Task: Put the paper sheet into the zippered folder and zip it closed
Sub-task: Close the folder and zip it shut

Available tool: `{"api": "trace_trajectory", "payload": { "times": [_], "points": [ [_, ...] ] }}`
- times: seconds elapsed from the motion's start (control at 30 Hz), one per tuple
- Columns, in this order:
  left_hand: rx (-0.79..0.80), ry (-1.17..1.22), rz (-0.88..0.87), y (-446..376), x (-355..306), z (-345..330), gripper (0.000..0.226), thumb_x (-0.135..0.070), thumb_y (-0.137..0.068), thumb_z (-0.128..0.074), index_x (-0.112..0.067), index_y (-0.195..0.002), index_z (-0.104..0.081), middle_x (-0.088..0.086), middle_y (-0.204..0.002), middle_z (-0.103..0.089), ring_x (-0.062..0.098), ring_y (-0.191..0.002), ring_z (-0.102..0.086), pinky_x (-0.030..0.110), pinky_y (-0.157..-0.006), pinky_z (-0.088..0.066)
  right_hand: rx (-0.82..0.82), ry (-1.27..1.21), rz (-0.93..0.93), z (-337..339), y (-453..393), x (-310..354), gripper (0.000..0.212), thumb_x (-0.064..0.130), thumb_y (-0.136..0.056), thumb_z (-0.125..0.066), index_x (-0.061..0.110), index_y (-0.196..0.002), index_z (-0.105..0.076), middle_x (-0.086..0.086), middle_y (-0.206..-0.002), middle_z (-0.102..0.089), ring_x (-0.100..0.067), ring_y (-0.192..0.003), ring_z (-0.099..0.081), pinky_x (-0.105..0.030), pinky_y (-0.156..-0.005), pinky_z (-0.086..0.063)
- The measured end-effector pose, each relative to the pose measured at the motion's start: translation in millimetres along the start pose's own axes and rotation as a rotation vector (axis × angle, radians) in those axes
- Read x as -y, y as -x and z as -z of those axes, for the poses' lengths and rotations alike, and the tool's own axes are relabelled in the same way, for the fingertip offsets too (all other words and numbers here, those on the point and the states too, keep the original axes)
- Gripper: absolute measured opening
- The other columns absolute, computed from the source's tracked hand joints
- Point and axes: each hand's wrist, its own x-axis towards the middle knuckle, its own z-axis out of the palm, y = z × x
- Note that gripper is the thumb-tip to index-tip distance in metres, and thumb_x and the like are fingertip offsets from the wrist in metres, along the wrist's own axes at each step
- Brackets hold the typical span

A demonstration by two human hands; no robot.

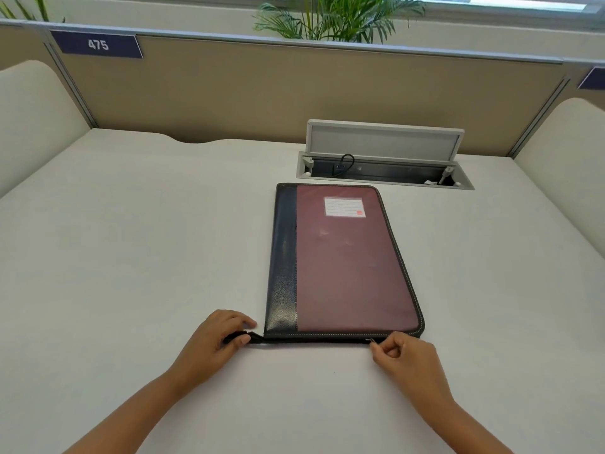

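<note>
- The zippered folder [343,260] lies shut on the desk [131,240]; no paper sheet shows.
- At its near-left corner, the left hand [212,339] pinches the zipper tail [240,336].
- Near its near-right corner, the right hand [402,355] pinches the zipper pull [371,341].
- Zipping looks underway; next, steady tension along the near edge.

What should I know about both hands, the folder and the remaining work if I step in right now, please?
Left hand: pinching the zipper tail that sticks out past the zippered folder's near left corner.
Right hand: fingertips closed on the zipper pull, on the near edge close to the right corner.
The folder lies flat and shut on the white desk. No paper sheet is visible outside; it is presumably inside.
Left: run the pull along the near edge to the tail, if that stretch is not closed yet, which I cannot tell from here.
</note>
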Motion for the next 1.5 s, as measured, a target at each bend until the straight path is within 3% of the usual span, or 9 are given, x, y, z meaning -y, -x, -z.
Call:
{"api": "trace_trajectory", "payload": {
  "times": [0.27, 0.43, 0.53, 0.63, 0.77, 0.87, 1.0, 1.13, 1.5],
  "points": [
    [-0.001, 0.01, 0.011, 0, -5, 2, 0.044, -0.067, -0.081, -0.038, -0.034, -0.094, -0.064, -0.018, -0.1, -0.062, -0.002, -0.103, -0.049, 0.012, -0.083, -0.04, -0.07, 0.05, -0.077, 38, -5, -32, 0.025, 0.03, -0.074, -0.073, 0.026, -0.054, -0.06, 0.022, -0.055, -0.062, 0.003, -0.053, -0.054, -0.014, -0.046, -0.037],
    [0.013, 0.013, 0.043, 0, -5, 3, 0.04, -0.062, -0.081, -0.043, -0.032, -0.097, -0.064, -0.022, -0.099, -0.062, -0.001, -0.104, -0.049, 0.012, -0.083, -0.041, -0.075, 0.002, -0.101, 51, -15, -42, 0.021, 0.025, -0.074, -0.074, 0.027, -0.057, -0.063, 0.008, -0.054, -0.065, -0.003, -0.046, -0.053, -0.022, -0.049, -0.041],
    [0.039, 0.018, 0.049, -1, -7, 5, 0.039, -0.068, -0.079, -0.041, -0.038, -0.094, -0.061, -0.018, -0.102, -0.062, 0.001, -0.103, -0.049, 0.014, -0.085, -0.04, 0.006, -0.026, -0.097, 60, -28, -44, 0.018, 0.023, -0.075, -0.074, 0.026, -0.06, -0.065, 0.004, -0.05, -0.062, -0.008, -0.04, -0.047, -0.022, -0.046, -0.043],
    [0.084, 0.048, 0.111, -5, -9, 7, 0.027, -0.057, -0.075, -0.049, -0.039, -0.088, -0.063, -0.016, -0.099, -0.064, 0.002, -0.101, -0.05, 0.017, -0.084, -0.041, 0.115, -0.098, -0.095, 71, -40, -46, 0.018, 0.016, -0.077, -0.073, 0.024, -0.062, -0.067, 0.002, -0.048, -0.06, -0.011, -0.036, -0.045, -0.021, -0.038, -0.042],
    [0.041, 0.125, 0.283, -25, -18, 8, 0.032, -0.049, -0.083, -0.058, -0.017, -0.081, -0.063, -0.009, -0.086, -0.067, 0.008, -0.086, -0.059, 0.031, -0.08, -0.048, 0.172, -0.135, -0.085, 73, -54, -45, 0.016, 0.012, -0.077, -0.07, 0.025, -0.068, -0.069, 0.002, -0.05, -0.059, -0.009, -0.04, -0.046, -0.021, -0.039, -0.044],
    [-0.119, -0.006, 0.313, -49, -30, -7, 0.02, -0.038, -0.088, -0.052, -0.02, -0.096, -0.057, -0.006, -0.098, -0.062, 0.015, -0.093, -0.058, 0.03, -0.078, -0.046, 0.238, -0.19, -0.116, 73, -61, -44, 0.016, 0.009, -0.078, -0.069, 0.021, -0.068, -0.07, 0.0, -0.05, -0.058, -0.011, -0.041, -0.043, -0.022, -0.039, -0.04],
    [-0.208, -0.171, 0.41, -84, -53, -33, 0.046, -0.044, -0.09, -0.046, -0.011, -0.122, -0.046, 0.008, -0.115, -0.06, 0.028, -0.108, -0.054, 0.041, -0.086, -0.046, 0.315, -0.166, -0.109, 76, -64, -47, 0.018, 0.005, -0.078, -0.067, 0.019, -0.066, -0.069, 0.0, -0.051, -0.057, -0.011, -0.042, -0.044, -0.022, -0.04, -0.041],
    [-0.174, -0.446, 0.393, -88, -60, -58, 0.059, -0.046, -0.092, -0.039, -0.011, -0.139, -0.03, 0.01, -0.136, -0.048, 0.027, -0.121, -0.046, 0.041, -0.095, -0.04, 0.294, -0.175, -0.067, 76, -57, -49, 0.022, 0.004, -0.076, -0.071, 0.02, -0.062, -0.067, 0.003, -0.051, -0.058, -0.008, -0.042, -0.045, -0.019, -0.043, -0.04],
    [-0.145, -0.454, 0.328, -68, -44, -49, 0.053, -0.043, -0.093, -0.038, -0.024, -0.142, -0.029, 0.005, -0.144, -0.041, 0.022, -0.13, -0.04, 0.042, -0.106, -0.029, 0.198, -0.285, -0.068, 65, -30, -47, 0.019, 0.0, -0.069, -0.076, 0.015, -0.059, -0.07, 0.001, -0.056, -0.066, -0.006, -0.042, -0.051, -0.015, -0.045, -0.043]
  ]
}}
